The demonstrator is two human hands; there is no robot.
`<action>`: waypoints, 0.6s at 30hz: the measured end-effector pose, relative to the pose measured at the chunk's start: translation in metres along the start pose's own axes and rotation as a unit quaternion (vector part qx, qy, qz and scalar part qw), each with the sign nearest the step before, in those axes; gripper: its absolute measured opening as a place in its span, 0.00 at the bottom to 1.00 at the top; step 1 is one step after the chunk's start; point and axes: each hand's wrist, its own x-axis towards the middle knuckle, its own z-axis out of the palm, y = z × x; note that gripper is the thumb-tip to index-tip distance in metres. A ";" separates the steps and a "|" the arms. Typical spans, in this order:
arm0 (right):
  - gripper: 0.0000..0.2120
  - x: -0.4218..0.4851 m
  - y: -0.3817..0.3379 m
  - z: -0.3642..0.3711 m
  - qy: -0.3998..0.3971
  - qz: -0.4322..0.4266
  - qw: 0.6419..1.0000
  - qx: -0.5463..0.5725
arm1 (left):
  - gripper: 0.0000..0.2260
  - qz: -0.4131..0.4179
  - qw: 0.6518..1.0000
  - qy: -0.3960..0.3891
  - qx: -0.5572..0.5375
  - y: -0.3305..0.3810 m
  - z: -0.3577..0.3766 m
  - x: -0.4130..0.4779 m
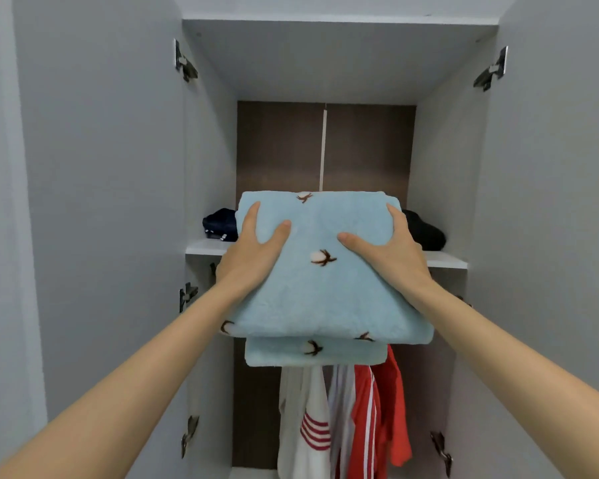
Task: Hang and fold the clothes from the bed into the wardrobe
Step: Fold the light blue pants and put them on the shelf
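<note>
The open wardrobe (446, 150) fills the view, both doors swung wide. Its upper shelf (201, 248) runs across the middle from nine o'clock to three o'clock.

In front of that shelf, dead centre, is the folded fleece (325, 295), pale blue with a cotton-boll print. Whether it is a garment or a throw I cannot tell. It is stacked in two layers. Its far edge is over the shelf and its near edge hangs out towards six o'clock.

Below, at six o'clock, clothes already hang: a white top with red stripes (305, 413) and beside it a red jacket (391, 406).

The left hand (256, 247) grips the bundle's nine o'clock side and the right hand (388, 252) its three o'clock side. Each has its thumb pressed on top and one finger along the edge, and the other fingers are hidden underneath.

On the shelf a navy garment (220, 223) lies at the fleece's ten o'clock. A black garment (427, 231) lies at its two o'clock.

The step looks to be sliding the bundle in between those two dark piles. To do it well, I would keep both hands level so the lower layer does not slip out. I would push straight towards twelve o'clock until the near edge clears the shelf lip. Then I would draw the hidden fingers out sideways, so they do not drag the folds open or nudge the neighbouring garments.
</note>
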 end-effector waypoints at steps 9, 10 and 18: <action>0.48 0.157 0.000 0.042 0.040 -0.011 0.999 -0.023 | 0.33 0.046 0.998 -0.018 -0.031 -0.008 0.017 0.172; 0.47 0.173 0.002 0.047 0.046 -0.015 0.999 -0.025 | 0.33 0.051 0.998 -0.019 -0.033 -0.009 0.020 0.190; 0.44 0.288 0.041 0.075 0.046 -0.019 0.998 -0.048 | 0.35 0.048 0.997 -0.029 -0.052 -0.035 0.074 0.313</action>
